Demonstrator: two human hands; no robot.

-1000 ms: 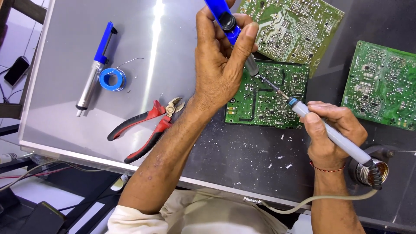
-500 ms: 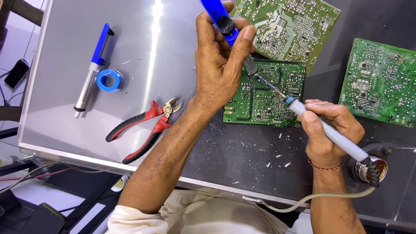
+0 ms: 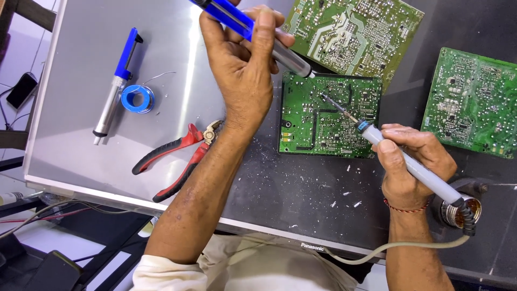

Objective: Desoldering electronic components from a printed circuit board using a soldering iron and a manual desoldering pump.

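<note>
- Left hand wraps a blue-and-metal desoldering pump, nozzle at the square green circuit board's 11 o'clock corner.
- Right hand pinches the grey soldering iron, tip on board.
- Since earlier, pump's nozzle lifted off the solder side.
</note>
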